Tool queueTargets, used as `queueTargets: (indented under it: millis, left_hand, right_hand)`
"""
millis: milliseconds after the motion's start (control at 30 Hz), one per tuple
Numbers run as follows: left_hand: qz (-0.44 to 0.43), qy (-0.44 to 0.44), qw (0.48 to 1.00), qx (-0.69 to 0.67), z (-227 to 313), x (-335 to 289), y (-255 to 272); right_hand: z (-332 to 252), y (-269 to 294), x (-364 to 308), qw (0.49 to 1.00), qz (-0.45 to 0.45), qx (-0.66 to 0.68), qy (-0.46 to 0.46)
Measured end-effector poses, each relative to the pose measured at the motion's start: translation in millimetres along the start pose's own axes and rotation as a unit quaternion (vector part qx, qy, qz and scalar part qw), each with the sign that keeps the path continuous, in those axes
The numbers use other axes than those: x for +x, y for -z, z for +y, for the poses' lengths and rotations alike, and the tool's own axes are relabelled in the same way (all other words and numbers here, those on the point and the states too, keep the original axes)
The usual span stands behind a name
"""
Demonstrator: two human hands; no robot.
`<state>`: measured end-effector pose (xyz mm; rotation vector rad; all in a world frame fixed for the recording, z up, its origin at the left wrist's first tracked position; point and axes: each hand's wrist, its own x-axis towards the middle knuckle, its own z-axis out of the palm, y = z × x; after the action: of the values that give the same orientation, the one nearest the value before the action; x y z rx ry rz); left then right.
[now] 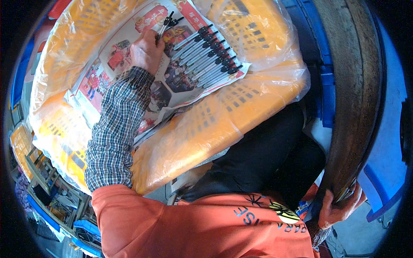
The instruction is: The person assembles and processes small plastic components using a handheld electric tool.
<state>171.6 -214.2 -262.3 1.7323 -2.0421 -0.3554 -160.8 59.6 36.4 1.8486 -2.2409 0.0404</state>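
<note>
My left hand (147,50) is closed round a few slim pen-like rods (164,26) with black ends, held over a printed red-and-white paper sheet (97,66). To its right, a row of several similar pale rods (202,58) lies side by side on the sheet, black ends toward the upper right. The sheet lines a yellow plastic basket (189,142) wrapped in clear film. At the lower right, my right hand (337,208) is curled beside the end of a worn brown bench edge (355,86). What its fingers grip is too small to tell.
The basket rests against my dark trousers (262,150). Blue plastic bins (328,94) stand between the basket and the bench edge. A blue panel (393,172) is beyond it. At far left are another yellow basket (20,148) and cluttered racks (47,198).
</note>
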Motion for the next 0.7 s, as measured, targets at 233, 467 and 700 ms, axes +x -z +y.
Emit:
queueTargets:
  millis: [233,467,700]
  left_hand:
    - [-0.034,-0.042,0.993,-0.108,24.5,-5.2,4.6]
    - [-0.078,-0.082,0.991,-0.071,20.7,-5.7,1.5]
    - [-0.065,-0.068,0.995,-0.022,20.4,-3.9,-1.4]
  right_hand:
    - [3.3,1.8,-4.2,1.0,-0.012,-0.007,-0.02]
    - [-0.6,0.2,-4.2,1.0,-0.013,-0.014,-0.02]
    - [0.3,-1.8,-4.7,0.999,0.002,-0.006,-0.035]
